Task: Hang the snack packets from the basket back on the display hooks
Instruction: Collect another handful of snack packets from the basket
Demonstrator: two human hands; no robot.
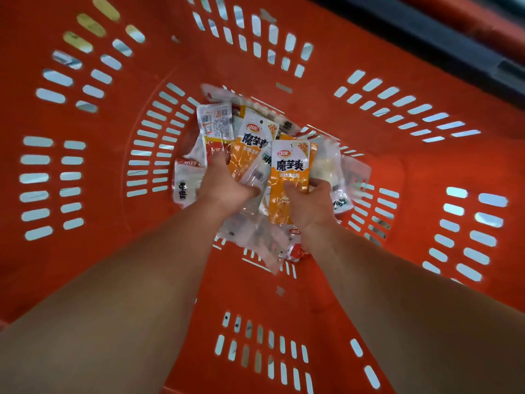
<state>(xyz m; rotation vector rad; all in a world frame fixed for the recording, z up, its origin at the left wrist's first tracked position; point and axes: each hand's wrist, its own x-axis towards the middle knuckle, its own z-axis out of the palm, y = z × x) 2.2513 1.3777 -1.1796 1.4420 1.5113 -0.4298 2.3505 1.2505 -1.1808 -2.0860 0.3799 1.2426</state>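
Note:
I look straight down into a deep red slotted basket (284, 280). On its floor lies a heap of several snack packets, some orange, some clear with red print. My right hand (308, 206) grips an orange packet (291, 166) by its lower part, holding it upright above the heap. My left hand (224, 186) is down among the packets, its fingers curled round a second orange packet (251, 137) and a clear one with a barcode (216, 123). No display hooks are in sight.
The basket's red walls (85, 166) rise on all sides, pierced by rows of slots. A dark handle or rim bar (454, 44) crosses the top right corner. More clear packets (255, 243) lie under my wrists.

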